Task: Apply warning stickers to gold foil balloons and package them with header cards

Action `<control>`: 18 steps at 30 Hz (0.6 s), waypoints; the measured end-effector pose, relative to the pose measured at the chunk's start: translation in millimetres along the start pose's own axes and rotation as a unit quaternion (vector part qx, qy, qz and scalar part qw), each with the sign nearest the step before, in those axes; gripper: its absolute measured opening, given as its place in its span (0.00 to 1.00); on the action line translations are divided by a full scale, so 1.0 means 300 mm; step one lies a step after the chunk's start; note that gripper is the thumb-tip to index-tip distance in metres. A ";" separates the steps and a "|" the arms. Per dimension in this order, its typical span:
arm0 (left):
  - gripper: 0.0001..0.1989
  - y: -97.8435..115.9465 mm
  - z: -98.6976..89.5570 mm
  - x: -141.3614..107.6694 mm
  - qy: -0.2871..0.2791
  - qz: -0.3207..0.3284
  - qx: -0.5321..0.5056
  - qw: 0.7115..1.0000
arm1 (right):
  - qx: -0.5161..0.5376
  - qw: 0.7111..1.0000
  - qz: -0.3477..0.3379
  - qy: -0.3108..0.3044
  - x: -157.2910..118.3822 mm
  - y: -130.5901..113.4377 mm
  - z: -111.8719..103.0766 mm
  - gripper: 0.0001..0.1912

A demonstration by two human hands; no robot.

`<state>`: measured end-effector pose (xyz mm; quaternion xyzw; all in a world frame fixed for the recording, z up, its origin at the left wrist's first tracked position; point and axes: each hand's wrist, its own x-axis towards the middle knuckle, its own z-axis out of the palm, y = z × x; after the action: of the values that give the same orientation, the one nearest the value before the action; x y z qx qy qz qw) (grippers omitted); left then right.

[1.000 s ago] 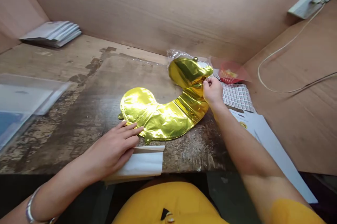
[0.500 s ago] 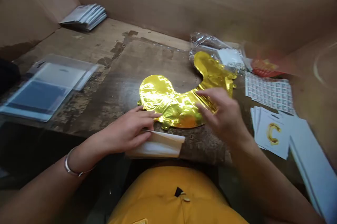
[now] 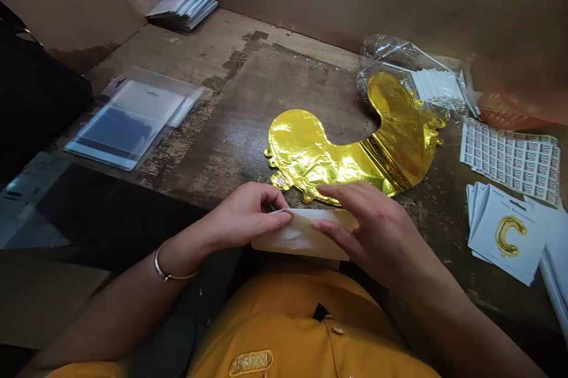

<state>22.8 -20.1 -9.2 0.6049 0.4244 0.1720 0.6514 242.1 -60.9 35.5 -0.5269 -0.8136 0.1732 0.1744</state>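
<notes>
A flat gold foil balloon (image 3: 328, 162), shaped like a C, lies on the worn wooden table with a fold across its right part. A small pinkish spot shows on one of its tabs at the lower left. In front of it, at the table's near edge, is a white glossy sheet of paper (image 3: 297, 235). My left hand (image 3: 246, 215) pinches the sheet's upper edge between thumb and fingers. Over the sheet's right part, my right hand (image 3: 377, 227) has thumb and fingers apart, the fingertips close to the balloon's lower edge.
Printed cards with a gold C (image 3: 510, 236) lie at right, below a sheet of small labels (image 3: 510, 159). Behind are a clear plastic bag with white sticks (image 3: 437, 88) and a red basket (image 3: 506, 109). Clear sleeves (image 3: 133, 118) lie left; a packet stack (image 3: 184, 5) sits in the back corner.
My right hand has come down from above the balloon to the white sheet. My left hand has moved off the balloon's tabs and now grips the sheet's edge. The view has shifted left.
</notes>
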 end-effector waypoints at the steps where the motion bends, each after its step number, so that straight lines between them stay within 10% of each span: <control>1: 0.07 0.003 -0.002 -0.002 -0.011 0.010 0.009 1.000 | -0.001 1.000 0.014 -0.015 0.005 0.001 0.004 0.11; 15: 0.16 -0.081 0.023 -0.011 0.096 0.001 -0.140 0.985 | 0.165 0.970 0.115 -0.133 0.017 0.125 0.019 0.12; 18: 0.13 -0.069 0.042 -0.013 0.121 -0.002 -0.116 0.986 | 0.055 0.994 0.084 -0.042 0.014 0.099 0.018 0.09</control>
<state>24.2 -35.3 -28.3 0.4990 0.4782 0.2908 0.6616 261.8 -46.1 17.3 -0.5749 -0.7625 0.2538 0.1538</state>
